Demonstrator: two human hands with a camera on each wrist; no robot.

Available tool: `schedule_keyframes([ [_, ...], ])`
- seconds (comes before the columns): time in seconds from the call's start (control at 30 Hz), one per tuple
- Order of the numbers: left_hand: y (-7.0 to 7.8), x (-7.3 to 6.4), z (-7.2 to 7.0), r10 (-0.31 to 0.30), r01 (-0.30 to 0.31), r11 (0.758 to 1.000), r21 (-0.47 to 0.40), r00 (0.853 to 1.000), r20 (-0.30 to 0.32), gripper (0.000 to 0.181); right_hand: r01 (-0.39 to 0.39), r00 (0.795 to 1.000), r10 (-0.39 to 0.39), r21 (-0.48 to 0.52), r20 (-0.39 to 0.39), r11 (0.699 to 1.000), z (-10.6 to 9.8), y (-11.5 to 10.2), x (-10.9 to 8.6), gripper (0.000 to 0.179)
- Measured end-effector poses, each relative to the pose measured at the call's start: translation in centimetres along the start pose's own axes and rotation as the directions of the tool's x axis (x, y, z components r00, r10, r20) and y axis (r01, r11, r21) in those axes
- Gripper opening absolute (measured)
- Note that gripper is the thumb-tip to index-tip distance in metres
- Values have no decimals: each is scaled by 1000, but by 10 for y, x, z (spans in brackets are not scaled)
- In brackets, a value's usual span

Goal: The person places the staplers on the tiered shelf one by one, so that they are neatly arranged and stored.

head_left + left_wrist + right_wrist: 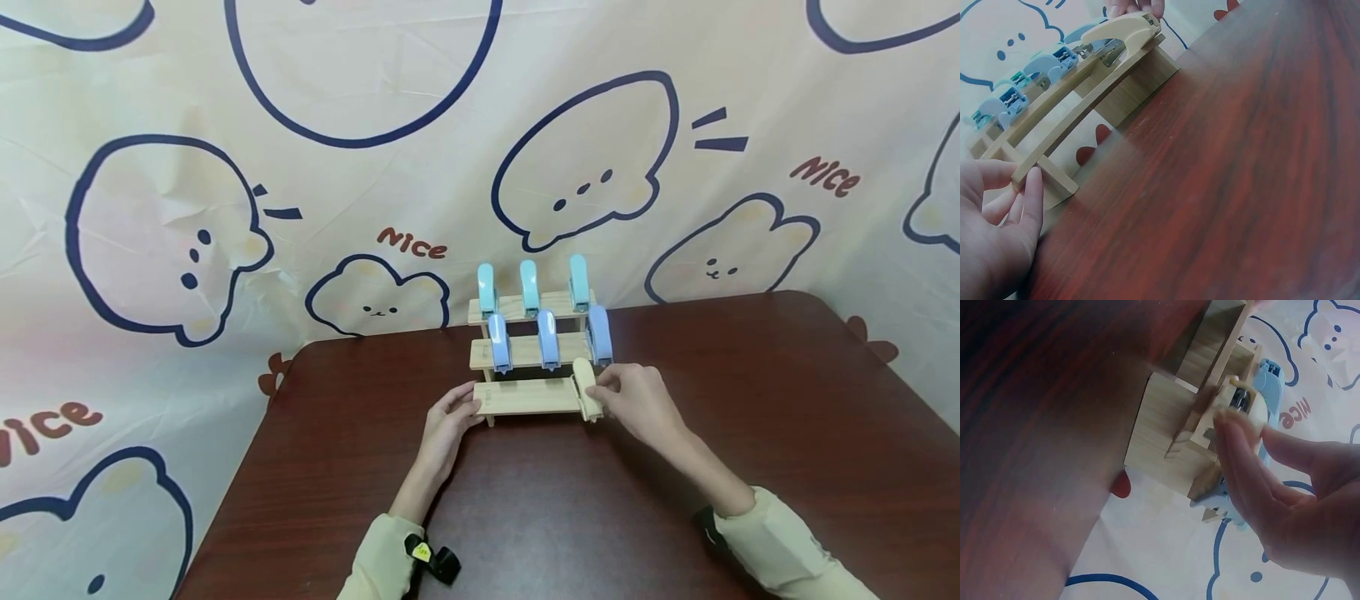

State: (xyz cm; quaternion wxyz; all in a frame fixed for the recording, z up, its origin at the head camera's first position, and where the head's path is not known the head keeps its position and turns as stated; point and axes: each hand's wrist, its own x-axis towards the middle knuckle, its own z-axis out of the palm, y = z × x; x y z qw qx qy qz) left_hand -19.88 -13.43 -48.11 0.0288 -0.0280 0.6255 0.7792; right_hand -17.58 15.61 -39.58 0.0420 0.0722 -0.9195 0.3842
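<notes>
A three-tier wooden rack stands on the table, close to the far edge. At the right end of its lowest board is a small cream stapler, and my right hand pinches it between thumb and fingers. My left hand grips the left end of that same board, thumb and fingers either side of it in the left wrist view. Several blue staplers line the middle tier. Turquoise staplers line the top one. In the right wrist view, my fingers partly cover the cream stapler.
The dark brown wooden table extends in front of the rack and to both sides. A pale cloth with cartoon outlines hangs right behind the table's far edge. A black wrist camera is strapped over my left sleeve.
</notes>
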Motion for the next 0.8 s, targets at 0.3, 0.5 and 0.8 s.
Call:
schedule_keyframes([
  [0.3, 1, -1, -2, -4, 4, 1000, 15, 1000, -2, 47, -77, 994, 66, 141, 84, 987, 5, 3, 2, 20],
  [0.5, 2, -1, -5, 1, -1, 1000, 13, 1000, -2, 47, -40, 998, 31, 158, 62, 987, 11, 3, 5, 18],
  [0.8, 1, -5, -5, 18, -20, 995, 102, 1000, 20, 47, 45, 998, -51, 151, 40, 988, -19, 13, 6, 29],
])
